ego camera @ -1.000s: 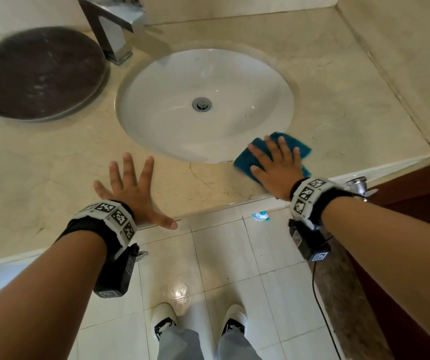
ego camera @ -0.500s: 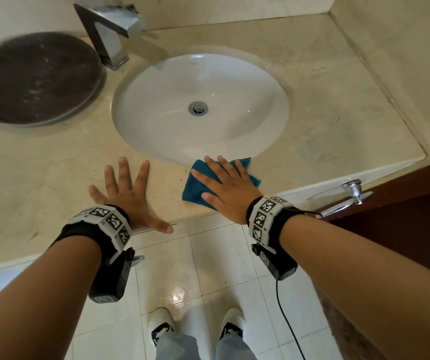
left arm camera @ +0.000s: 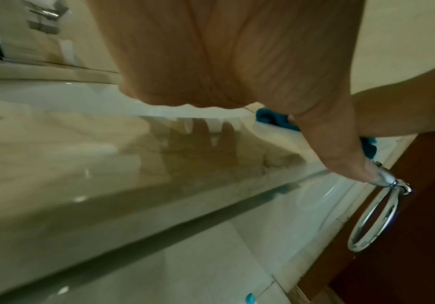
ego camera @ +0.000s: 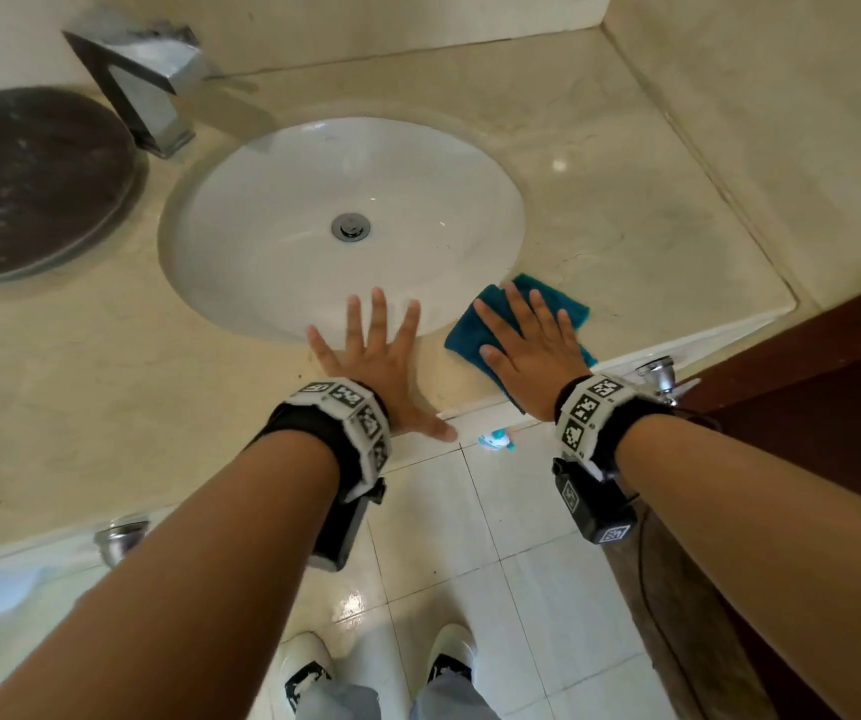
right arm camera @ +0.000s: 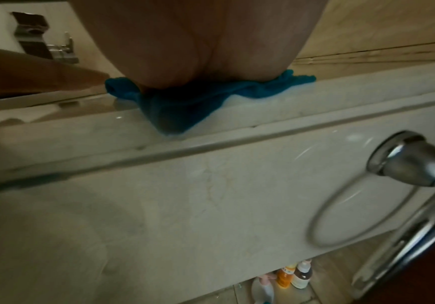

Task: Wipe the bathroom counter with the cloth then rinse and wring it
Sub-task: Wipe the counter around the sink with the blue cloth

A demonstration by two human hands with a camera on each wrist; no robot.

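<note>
The left hand (ego camera: 373, 356) lies flat on the front edge of the bench (ego camera: 106, 387), fingers (ego camera: 379, 309) straight, spread and holding nothing, tips over the sink (ego camera: 272, 210) rim. Just beside it, the right hand (ego camera: 532, 350) presses the blue cloth (ego camera: 568, 304) flat onto the bench, fingers straight. Beyond the sink stands the tap (ego camera: 150, 90), a dark round tray (ego camera: 28, 184) at its left.
</note>
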